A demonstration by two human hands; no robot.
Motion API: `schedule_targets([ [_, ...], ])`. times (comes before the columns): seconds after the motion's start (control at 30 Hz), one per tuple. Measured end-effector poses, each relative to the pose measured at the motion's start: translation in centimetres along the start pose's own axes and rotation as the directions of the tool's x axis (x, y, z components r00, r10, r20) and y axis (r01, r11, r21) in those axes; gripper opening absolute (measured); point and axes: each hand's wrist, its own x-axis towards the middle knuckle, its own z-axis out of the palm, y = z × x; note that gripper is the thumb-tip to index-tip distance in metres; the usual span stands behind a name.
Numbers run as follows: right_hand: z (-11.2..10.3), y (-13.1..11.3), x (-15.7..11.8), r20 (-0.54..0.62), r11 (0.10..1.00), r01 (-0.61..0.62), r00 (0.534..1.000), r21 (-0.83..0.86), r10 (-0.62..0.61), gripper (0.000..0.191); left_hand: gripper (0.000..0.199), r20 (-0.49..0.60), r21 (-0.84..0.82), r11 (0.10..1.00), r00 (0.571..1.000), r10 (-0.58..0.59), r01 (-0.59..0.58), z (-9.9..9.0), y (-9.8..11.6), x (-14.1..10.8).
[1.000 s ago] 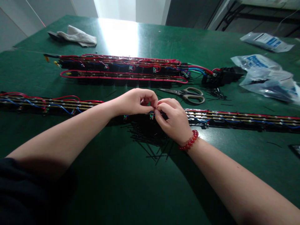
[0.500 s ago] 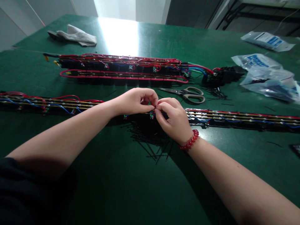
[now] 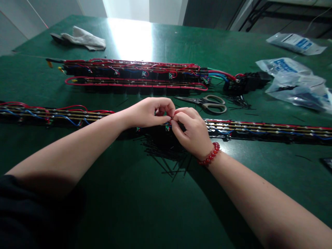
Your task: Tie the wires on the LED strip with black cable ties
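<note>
Red and blue wires on the long strip (image 3: pixel 259 128) run sideways; left hand (image 3: pixel 149 112) and right hand (image 3: pixel 193 133) pinch its middle together.

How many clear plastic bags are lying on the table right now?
3, all at the right far side of the green table: one near the far right edge, one closer in, and one beside it toward the right edge. Overlap may hide more.
</note>
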Motion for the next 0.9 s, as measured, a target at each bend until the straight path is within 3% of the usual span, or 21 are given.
schedule_targets([
  [0.9, -0.15, -0.01, 0.01, 0.038, 0.999, -0.026, 0.999, 0.019, 0.025, 0.014, 0.011, 0.016, 0.076, 0.997, 1.0, -0.019, 0.017, 0.09, 0.51, -0.1],
])
